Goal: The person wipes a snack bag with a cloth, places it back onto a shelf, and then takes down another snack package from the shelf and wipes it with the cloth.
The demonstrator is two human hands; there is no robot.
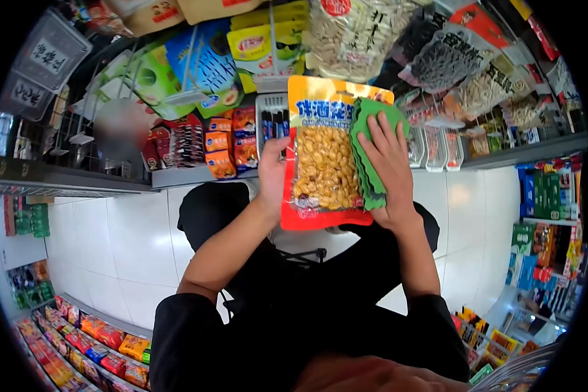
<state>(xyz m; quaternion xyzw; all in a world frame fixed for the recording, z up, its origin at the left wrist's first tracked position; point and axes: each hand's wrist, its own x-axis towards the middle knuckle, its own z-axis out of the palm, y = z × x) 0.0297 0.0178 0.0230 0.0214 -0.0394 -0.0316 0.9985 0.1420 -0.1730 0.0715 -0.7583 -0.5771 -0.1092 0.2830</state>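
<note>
A red and yellow packet of peanuts (326, 163) with a clear window is held upright in front of the shelf. My left hand (273, 171) grips its left edge, thumb on the front. A folded green cloth (367, 153) with a wavy edge lies against the packet's right side. Over the cloth rests my right hand (389, 166), fingers stretched out and slightly apart, palm toward the packet. The packet's back and the fingers of my left hand behind it are hidden.
Snack bags hang above, among them a blue bag (202, 62) and a large clear bag (356, 39). Small orange packets (221, 153) and a white basket (272, 108) stand on the shelf. White floor tiles (137, 235) lie below, beside my knees.
</note>
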